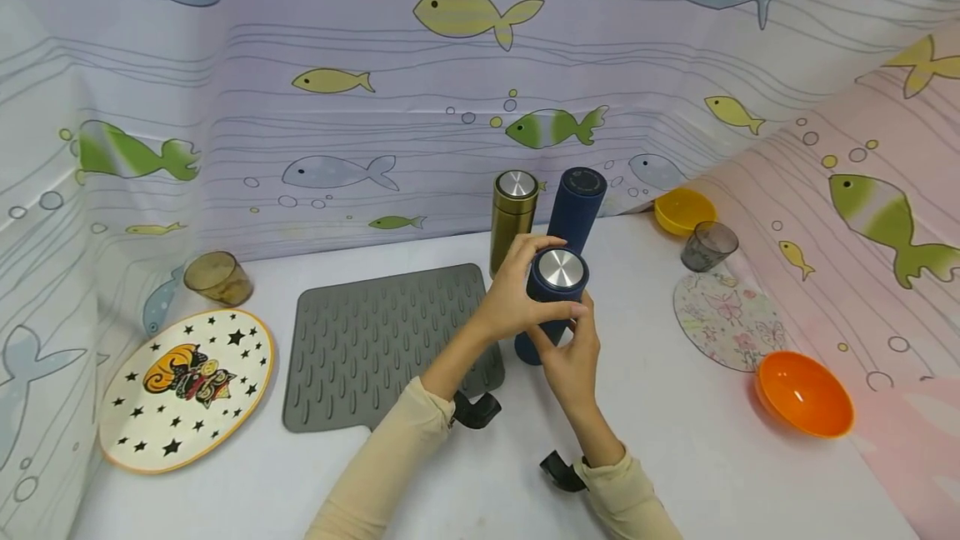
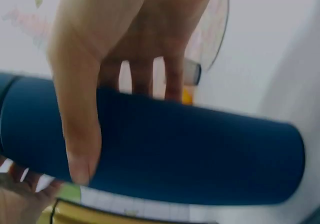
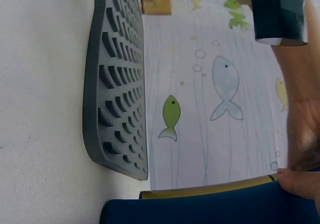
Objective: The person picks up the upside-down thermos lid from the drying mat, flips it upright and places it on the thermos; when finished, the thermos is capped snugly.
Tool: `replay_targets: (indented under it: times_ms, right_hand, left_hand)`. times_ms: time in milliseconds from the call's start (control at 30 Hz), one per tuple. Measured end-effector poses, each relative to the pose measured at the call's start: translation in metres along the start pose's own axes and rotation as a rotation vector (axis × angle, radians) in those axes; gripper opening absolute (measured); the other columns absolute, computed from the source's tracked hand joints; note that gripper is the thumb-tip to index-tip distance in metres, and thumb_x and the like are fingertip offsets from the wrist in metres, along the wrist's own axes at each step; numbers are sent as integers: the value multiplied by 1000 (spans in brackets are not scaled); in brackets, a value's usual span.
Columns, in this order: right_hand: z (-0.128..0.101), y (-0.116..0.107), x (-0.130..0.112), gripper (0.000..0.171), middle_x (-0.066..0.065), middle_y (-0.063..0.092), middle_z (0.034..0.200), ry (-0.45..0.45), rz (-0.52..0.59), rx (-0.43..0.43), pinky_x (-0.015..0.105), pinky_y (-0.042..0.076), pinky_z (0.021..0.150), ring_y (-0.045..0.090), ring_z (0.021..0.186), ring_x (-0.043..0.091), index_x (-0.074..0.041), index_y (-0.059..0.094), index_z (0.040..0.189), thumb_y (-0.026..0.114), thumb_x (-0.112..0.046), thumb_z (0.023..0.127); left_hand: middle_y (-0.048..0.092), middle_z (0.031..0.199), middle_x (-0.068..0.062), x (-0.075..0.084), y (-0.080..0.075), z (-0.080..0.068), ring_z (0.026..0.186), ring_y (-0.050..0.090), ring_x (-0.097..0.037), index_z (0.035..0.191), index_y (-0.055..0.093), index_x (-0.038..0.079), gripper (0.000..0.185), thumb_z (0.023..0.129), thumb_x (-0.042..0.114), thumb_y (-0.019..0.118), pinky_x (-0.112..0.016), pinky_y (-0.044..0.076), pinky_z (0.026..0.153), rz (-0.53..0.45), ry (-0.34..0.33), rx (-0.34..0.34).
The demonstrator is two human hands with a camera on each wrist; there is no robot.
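Observation:
Both hands hold a navy-blue thermos (image 1: 534, 348) with a silver-topped lid (image 1: 561, 268). My left hand (image 1: 513, 302) grips it near the lid, fingers behind and thumb across the front. Lower on the body, my right hand (image 1: 576, 361) has its thumb on one side and fingers on the other, as the left wrist view shows with the right hand (image 2: 120, 28) over the thermos (image 2: 190, 149). Whether its base touches the table cannot be told. Just behind stand a gold thermos (image 1: 512, 227) and a second navy thermos (image 1: 576, 211).
Left of the thermoses lies a grey ridged mat (image 1: 390, 340). Farther left are a star-patterned plate (image 1: 187, 390) and a brown glass (image 1: 217, 277). To the right are a yellow bowl (image 1: 686, 212), a grey glass (image 1: 708, 246), a floral round mat (image 1: 723, 319) and an orange bowl (image 1: 804, 394).

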State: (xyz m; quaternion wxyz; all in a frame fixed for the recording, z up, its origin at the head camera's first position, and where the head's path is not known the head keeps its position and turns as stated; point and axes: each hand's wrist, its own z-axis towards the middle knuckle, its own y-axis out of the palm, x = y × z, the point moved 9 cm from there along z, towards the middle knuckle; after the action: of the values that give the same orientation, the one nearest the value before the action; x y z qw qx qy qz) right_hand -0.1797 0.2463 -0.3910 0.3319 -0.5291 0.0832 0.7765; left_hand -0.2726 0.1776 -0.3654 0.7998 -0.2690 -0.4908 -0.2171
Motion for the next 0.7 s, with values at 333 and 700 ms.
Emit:
replay_targets:
  times_ms: [333,700]
  right_hand:
    - [-1,-1,-3,70,29,56,130,-21,0,-1,64,46,94,55,119,44,9,44,137,78,10,76]
    - [-1,1,-2,70,29,54,135,-10,-5,-8,63,45,96,53,122,44,9,44,137,79,9,77]
  left_hand:
    - [41,146,-18,2,5,-1,132,43,-26,150,31,7,87,78,26,74,-43,40,110,8,-5,-3]
    - [44,143,-18,-2,6,1,124,51,-25,148,35,8,84,77,13,79,-36,45,105,-116,-14,-46]
